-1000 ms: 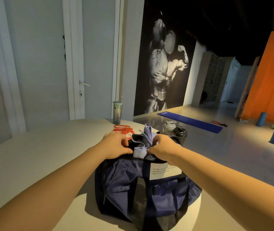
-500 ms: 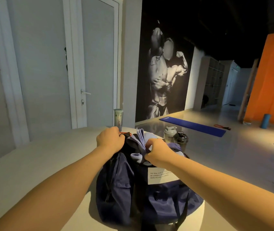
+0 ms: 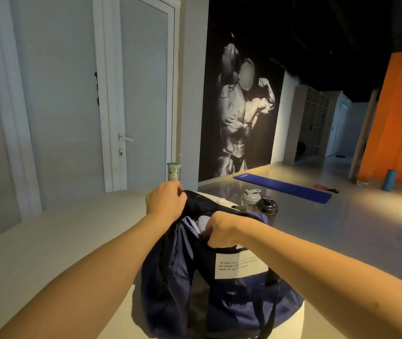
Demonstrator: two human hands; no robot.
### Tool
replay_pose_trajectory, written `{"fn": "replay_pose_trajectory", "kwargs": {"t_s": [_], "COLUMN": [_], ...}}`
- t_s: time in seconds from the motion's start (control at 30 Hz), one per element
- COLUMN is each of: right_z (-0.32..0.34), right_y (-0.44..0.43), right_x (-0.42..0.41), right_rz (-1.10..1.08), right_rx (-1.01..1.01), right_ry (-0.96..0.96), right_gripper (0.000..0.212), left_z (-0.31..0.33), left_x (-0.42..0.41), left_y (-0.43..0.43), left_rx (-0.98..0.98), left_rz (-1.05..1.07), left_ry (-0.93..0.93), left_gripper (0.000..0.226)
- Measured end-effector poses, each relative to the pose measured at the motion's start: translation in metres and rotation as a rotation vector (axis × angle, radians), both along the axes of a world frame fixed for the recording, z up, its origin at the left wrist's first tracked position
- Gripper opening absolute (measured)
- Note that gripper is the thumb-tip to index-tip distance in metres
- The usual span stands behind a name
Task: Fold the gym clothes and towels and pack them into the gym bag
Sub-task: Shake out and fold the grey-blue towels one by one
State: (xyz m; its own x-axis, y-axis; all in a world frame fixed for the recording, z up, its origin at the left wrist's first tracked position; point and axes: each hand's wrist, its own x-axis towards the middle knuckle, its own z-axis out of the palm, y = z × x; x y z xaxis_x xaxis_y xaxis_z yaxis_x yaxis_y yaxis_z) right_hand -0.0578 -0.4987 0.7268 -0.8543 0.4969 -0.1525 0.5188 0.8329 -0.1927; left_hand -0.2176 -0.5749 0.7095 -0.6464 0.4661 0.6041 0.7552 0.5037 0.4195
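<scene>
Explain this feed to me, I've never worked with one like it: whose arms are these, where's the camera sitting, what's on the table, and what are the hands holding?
There is no machine here. A person works with bare hands, and the single picture comes from a wide-angle camera worn on their head. It looks forward and down, so both forearms reach in from the bottom edge.

On the pale table stands a navy gym bag, open at the top, with light cloth tucked inside. The left hand grips the far edge of the opening and lifts it. The right hand is curled at the near edge, over the cloth; whether it pinches cloth or bag I cannot tell.

Behind the bag stand a grey shaker bottle and a black shaker bottle, and further left a clear tumbler.
</scene>
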Motion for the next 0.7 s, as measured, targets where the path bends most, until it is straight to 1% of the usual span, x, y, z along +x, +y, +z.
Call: {"fn": "replay_pose_trajectory", "kwargs": {"t_s": [0.07, 0.13, 0.17, 0.27, 0.3, 0.37, 0.4, 0.47, 0.5, 0.57, 0.6, 0.63, 0.7], "right_z": [0.002, 0.0, -0.003, -0.011, -0.012, -0.014, -0.016, -0.023, -0.027, -0.032, -0.033, -0.034, -0.032], "right_y": [0.002, 0.005, 0.005, 0.012, 0.017, 0.03, 0.036, 0.045, 0.048, 0.05, 0.053, 0.056, 0.054], "right_x": [-0.005, -0.009, -0.008, -0.005, -0.002, 0.002, 0.004, 0.005, 0.006, 0.007, 0.008, 0.008, 0.011], "right_rz": [-0.015, -0.021, -0.03, -0.124, -0.163, -0.178, -0.185, -0.219, -0.238, -0.239, -0.197, -0.149, -0.075], "right_rx": [0.047, 0.05, 0.014, -0.214, -0.26, -0.241, -0.219, -0.205, -0.229, -0.266, -0.235, -0.16, 0.053], "right_ry": [0.092, 0.134, 0.131, 0.162, 0.201, 0.242, 0.231, 0.243, 0.281, 0.31, 0.291, 0.262, 0.224], "right_gripper": [0.026, 0.027, 0.03, 0.058, 0.057, 0.038, 0.03, 0.024, 0.023, 0.021, 0.023, 0.026, 0.028], "left_z": [0.005, 0.006, 0.005, -0.003, -0.006, -0.012, -0.014, -0.016, -0.017, -0.019, -0.021, -0.023, -0.026], "left_x": [-0.003, -0.009, -0.011, -0.014, -0.015, -0.011, -0.006, 0.012, 0.024, 0.044, 0.049, 0.051, 0.05], "left_y": [0.001, -0.003, -0.006, -0.015, -0.017, -0.022, -0.024, -0.03, -0.033, -0.037, -0.039, -0.041, -0.047], "left_rx": [-0.018, -0.037, -0.058, -0.141, -0.158, -0.155, -0.135, -0.112, -0.148, -0.332, -0.429, -0.497, -0.566], "left_rz": [-0.004, 0.001, 0.005, -0.007, -0.028, -0.12, -0.194, -0.389, -0.485, -0.604, -0.622, -0.624, -0.601], "left_ry": [0.002, -0.007, -0.014, -0.052, -0.067, -0.055, -0.014, 0.091, 0.133, 0.153, 0.162, 0.188, 0.263], "left_gripper": [0.016, 0.016, 0.016, 0.015, 0.017, 0.026, 0.03, 0.033, 0.032, 0.035, 0.038, 0.041, 0.043]}}
